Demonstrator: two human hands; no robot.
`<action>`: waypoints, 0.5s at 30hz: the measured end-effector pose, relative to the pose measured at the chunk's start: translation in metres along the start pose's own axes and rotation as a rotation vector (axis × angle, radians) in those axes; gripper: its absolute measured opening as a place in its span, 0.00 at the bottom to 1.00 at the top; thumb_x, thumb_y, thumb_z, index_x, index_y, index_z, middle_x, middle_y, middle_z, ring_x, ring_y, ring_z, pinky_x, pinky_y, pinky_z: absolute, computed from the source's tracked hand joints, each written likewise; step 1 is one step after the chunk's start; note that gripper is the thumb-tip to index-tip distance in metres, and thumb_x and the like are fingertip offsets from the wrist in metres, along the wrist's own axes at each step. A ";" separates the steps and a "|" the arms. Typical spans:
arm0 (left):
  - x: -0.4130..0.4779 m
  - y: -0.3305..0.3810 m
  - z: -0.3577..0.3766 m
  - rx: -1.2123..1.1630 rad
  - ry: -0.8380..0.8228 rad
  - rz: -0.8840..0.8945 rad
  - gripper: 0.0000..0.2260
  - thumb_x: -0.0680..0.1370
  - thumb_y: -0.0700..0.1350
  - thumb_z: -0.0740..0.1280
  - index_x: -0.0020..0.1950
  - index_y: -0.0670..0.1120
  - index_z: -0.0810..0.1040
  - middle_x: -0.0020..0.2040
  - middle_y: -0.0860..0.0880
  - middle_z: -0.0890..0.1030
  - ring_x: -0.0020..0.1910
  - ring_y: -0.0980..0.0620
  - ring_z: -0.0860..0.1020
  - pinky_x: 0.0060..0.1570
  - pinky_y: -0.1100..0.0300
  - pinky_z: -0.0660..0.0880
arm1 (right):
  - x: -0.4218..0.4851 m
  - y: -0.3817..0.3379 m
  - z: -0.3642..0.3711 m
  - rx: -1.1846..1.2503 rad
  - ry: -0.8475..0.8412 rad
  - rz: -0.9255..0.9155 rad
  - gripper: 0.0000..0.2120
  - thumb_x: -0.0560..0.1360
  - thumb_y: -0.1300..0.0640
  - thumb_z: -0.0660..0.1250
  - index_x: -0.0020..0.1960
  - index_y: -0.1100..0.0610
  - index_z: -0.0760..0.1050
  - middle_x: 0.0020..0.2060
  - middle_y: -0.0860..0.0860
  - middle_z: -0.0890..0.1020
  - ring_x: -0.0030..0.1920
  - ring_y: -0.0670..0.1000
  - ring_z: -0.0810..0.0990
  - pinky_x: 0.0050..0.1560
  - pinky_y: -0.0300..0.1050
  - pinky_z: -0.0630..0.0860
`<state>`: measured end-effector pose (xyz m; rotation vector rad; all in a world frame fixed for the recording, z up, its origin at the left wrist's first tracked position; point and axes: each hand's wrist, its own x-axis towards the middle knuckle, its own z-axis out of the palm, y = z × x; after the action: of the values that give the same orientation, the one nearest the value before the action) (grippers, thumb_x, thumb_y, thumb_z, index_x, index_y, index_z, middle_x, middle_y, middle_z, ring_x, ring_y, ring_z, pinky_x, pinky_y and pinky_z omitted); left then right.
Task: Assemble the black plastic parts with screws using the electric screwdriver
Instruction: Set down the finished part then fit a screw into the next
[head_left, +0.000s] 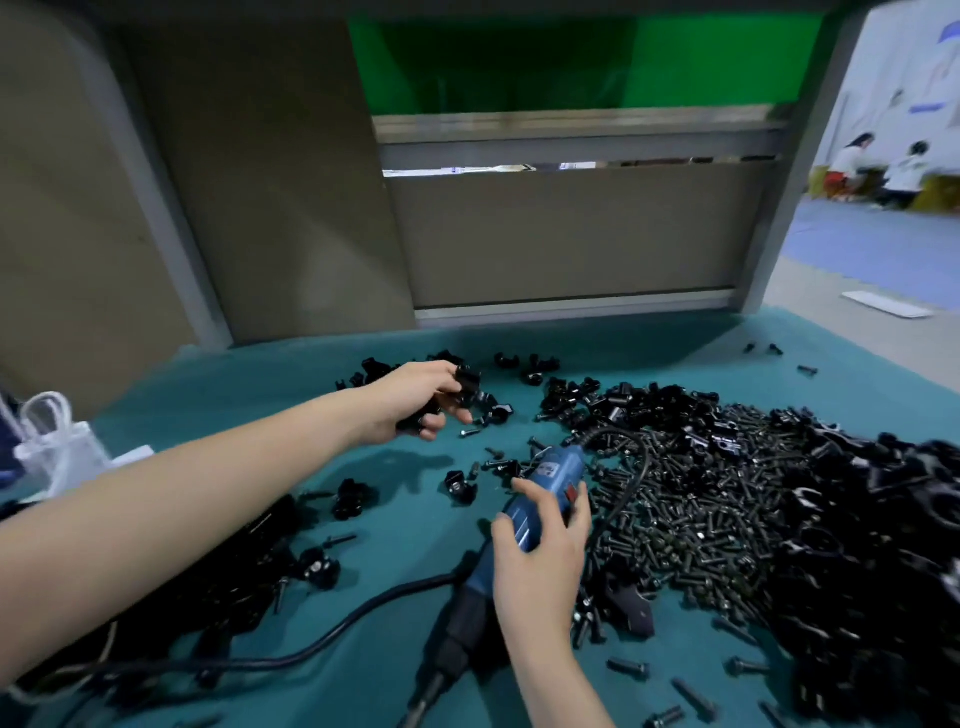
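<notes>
Left hand (415, 397) pinches a black plastic part (466, 383) at centre frame, up-left of the blue electric screwdriver (540, 499), gripped by the right hand (540, 551), its tip pointing toward it.

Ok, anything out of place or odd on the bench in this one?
Nothing damaged. A black cord loops over the screw pile, where it might snag, and a few stray screws lie near the far right edge of the table.

Left grip (415, 402) pinches black plastic part (467, 382). Right grip (540, 545) curled round blue electric screwdriver (558, 470); cord (337, 621) lies across teal counter (405, 525). Screw pile (691, 509) just right.
</notes>
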<state>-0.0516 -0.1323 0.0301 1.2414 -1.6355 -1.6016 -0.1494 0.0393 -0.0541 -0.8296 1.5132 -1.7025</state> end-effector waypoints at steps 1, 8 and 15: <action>0.000 0.000 -0.003 0.010 0.030 -0.022 0.06 0.82 0.40 0.56 0.48 0.46 0.71 0.35 0.41 0.83 0.20 0.53 0.62 0.21 0.65 0.62 | -0.001 -0.002 -0.001 0.030 0.001 0.014 0.16 0.76 0.62 0.67 0.50 0.39 0.74 0.76 0.42 0.49 0.63 0.49 0.70 0.38 0.21 0.68; 0.035 -0.008 -0.008 0.150 0.233 -0.183 0.08 0.83 0.39 0.56 0.61 0.47 0.69 0.37 0.40 0.83 0.18 0.56 0.65 0.19 0.67 0.66 | -0.006 -0.006 -0.006 -0.003 -0.012 -0.047 0.16 0.74 0.63 0.68 0.48 0.41 0.76 0.75 0.46 0.54 0.67 0.51 0.69 0.47 0.28 0.69; 0.049 -0.012 0.009 0.120 0.231 -0.140 0.06 0.82 0.39 0.59 0.55 0.49 0.72 0.36 0.41 0.80 0.18 0.56 0.66 0.20 0.68 0.65 | 0.003 0.003 -0.008 -0.052 -0.038 -0.085 0.16 0.74 0.63 0.67 0.47 0.40 0.76 0.75 0.44 0.53 0.60 0.48 0.73 0.41 0.23 0.69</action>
<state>-0.0782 -0.1690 0.0061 1.5707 -1.5459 -1.3949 -0.1569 0.0410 -0.0583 -0.9608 1.5215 -1.7052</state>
